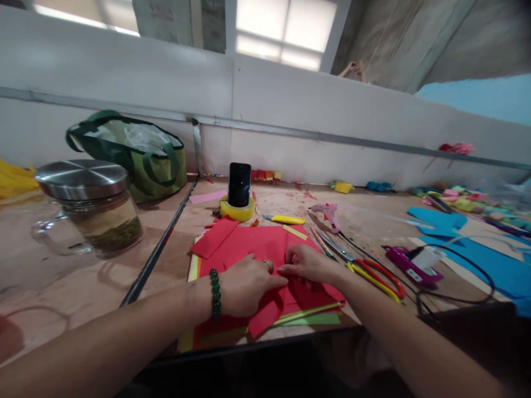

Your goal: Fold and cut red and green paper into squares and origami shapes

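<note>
The strip (264,319) lies on top of the stack (249,237), its near end at the stack's front edge, and that loose footing looks the likeliest cause of trouble: the sheets below sit unevenly, so hard pressing might make them slide and carry the strip out of place. The left hand (244,283) bends over the middle of the stack, fingers down at the strip, though whether it pinches or only presses I cannot tell; the right hand (307,264) is curled at the stack's right half, fingertips at the red paper, its hold likewise hidden. A red piece (214,239) on the stack's far left corner and a yellow slip (295,232) at its far right could be brushed off by a wrist. Along the stack's far edge lies the knife (290,220), blade bared, a cut risk for a careless reach. Right of the stack, the scissors (357,261) crowd the right arm, and the glue gun (329,215) trails a cord that could snag. Just beyond the stack, the phone (239,185) stands propped on the tape (237,210) and might tip if shoved; well left of the stack is the mug (112,221), a spill risk if knocked
</note>
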`<action>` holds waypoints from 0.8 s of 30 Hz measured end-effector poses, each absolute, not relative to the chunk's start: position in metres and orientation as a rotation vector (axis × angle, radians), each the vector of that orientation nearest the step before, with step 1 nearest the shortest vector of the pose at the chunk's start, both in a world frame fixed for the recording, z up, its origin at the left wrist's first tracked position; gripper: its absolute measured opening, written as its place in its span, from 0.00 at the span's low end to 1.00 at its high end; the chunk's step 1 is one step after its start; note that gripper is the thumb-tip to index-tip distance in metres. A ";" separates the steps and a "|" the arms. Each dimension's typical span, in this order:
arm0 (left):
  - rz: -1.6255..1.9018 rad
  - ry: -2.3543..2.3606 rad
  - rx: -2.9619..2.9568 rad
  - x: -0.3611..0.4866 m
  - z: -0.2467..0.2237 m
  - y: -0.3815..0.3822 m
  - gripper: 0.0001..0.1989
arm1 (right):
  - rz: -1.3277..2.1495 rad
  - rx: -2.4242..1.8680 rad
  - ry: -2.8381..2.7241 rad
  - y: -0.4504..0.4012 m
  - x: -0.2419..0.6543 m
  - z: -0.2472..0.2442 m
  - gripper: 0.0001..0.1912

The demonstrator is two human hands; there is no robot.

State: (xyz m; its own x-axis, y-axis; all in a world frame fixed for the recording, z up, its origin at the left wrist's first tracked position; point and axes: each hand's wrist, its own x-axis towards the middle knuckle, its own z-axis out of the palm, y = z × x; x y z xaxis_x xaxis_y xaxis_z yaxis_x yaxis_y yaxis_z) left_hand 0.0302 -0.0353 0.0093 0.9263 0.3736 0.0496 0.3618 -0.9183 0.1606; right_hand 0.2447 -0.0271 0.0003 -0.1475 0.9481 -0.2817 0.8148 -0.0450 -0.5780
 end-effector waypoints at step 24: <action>0.135 0.601 3.004 0.028 -0.003 -0.050 0.24 | 0.419 -2.221 -1.961 0.039 0.270 0.002 0.23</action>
State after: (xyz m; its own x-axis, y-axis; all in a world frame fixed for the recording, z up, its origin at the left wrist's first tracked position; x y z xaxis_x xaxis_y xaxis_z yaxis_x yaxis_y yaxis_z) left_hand 0.0277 -0.0498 -0.0026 0.9195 0.3867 0.0712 0.3801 -0.9205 0.0905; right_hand 0.2703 0.0387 0.0019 0.1071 0.9882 -0.1093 0.9465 -0.1350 -0.2931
